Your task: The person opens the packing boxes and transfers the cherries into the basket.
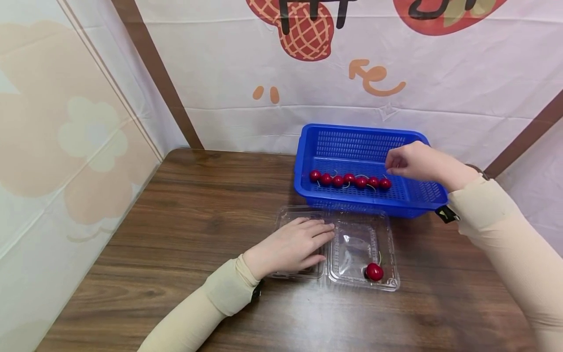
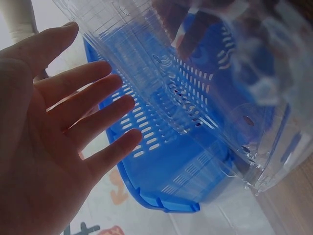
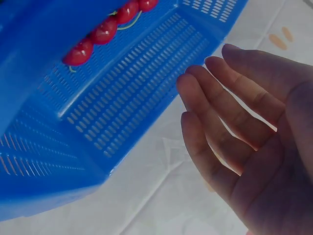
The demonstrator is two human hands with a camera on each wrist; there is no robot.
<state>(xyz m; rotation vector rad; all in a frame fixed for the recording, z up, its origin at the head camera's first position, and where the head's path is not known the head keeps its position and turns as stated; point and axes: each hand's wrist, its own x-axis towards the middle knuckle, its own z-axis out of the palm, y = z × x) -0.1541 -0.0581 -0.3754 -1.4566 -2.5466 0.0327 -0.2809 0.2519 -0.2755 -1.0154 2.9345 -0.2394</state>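
A clear plastic clamshell box (image 1: pixel 354 244) lies opened out on the table. My left hand (image 1: pixel 292 247) rests over its left half with fingers extended. A single red cherry (image 1: pixel 375 272) with a stem sits in the front right corner of the right half. Behind the box, a blue perforated basket (image 1: pixel 360 204) holds a row of several cherries (image 1: pixel 349 179). My right hand (image 1: pixel 415 161) hovers over the basket's right part, just beyond the last cherry in the row. In the right wrist view, its fingers (image 3: pixel 200 142) are loosely bent and hold nothing.
The brown wooden table (image 1: pixel 189 234) carries both containers. Right behind the basket hangs a white printed cloth (image 1: pixel 220 122); another pale cloth (image 1: pixel 44 171) bounds the left side. The basket's front edge stands right behind the clamshell.
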